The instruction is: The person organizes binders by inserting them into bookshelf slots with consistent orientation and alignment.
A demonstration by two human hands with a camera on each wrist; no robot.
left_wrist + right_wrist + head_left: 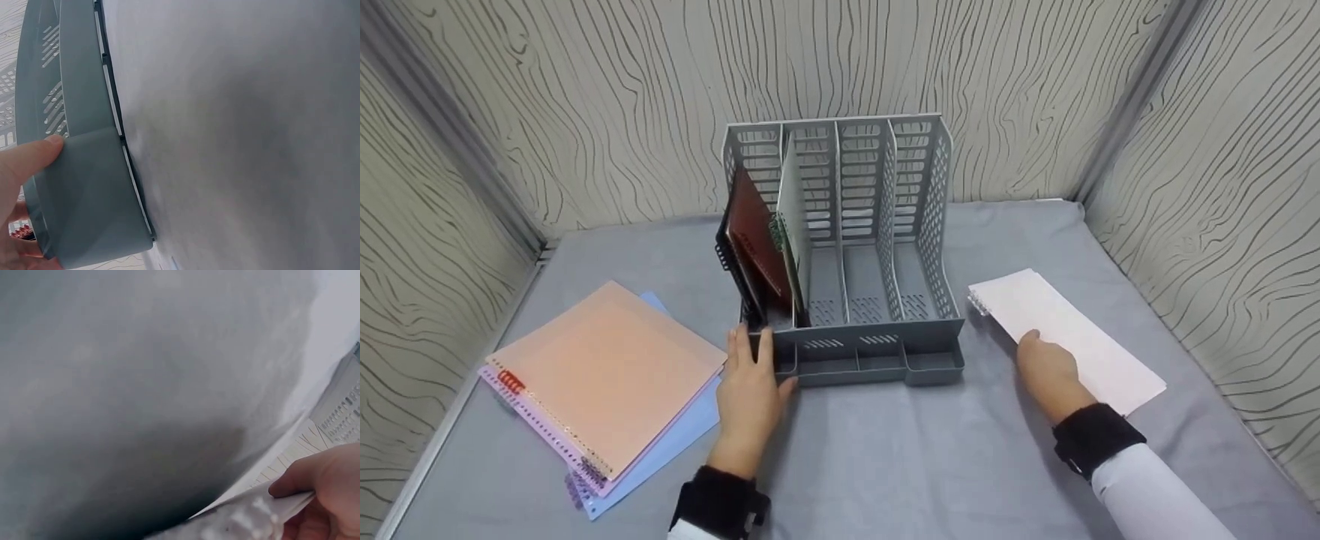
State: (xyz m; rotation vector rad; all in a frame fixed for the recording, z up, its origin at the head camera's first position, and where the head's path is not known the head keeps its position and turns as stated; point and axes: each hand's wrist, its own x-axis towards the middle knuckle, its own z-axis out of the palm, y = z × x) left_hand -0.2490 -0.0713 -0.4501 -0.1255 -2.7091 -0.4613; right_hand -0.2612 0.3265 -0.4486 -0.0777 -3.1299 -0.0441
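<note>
A grey desktop file organizer (864, 285) stands with upright slots and a row of small trays along its front. My left hand (750, 405) grips its front left corner, thumb (39, 154) against the tray's front wall and fingers over the top. On the right, my right hand (1046, 371) pinches the near long edge of a white ring-bound notebook (1080, 330). In the right wrist view the thumb (295, 478) lies on top of the notebook's edge, fingers beneath. A dark red notebook (757, 232) and a pale green-ringed notebook (793, 217) lean in the organizer's left slots.
An orange ring-bound notebook (607, 367) lies at the left on a purple one (544, 427), with a blue one (690, 412) underneath. Grey cloth (885, 457) covers the table. Wood-grain panels (840, 60) enclose it at the back and both sides.
</note>
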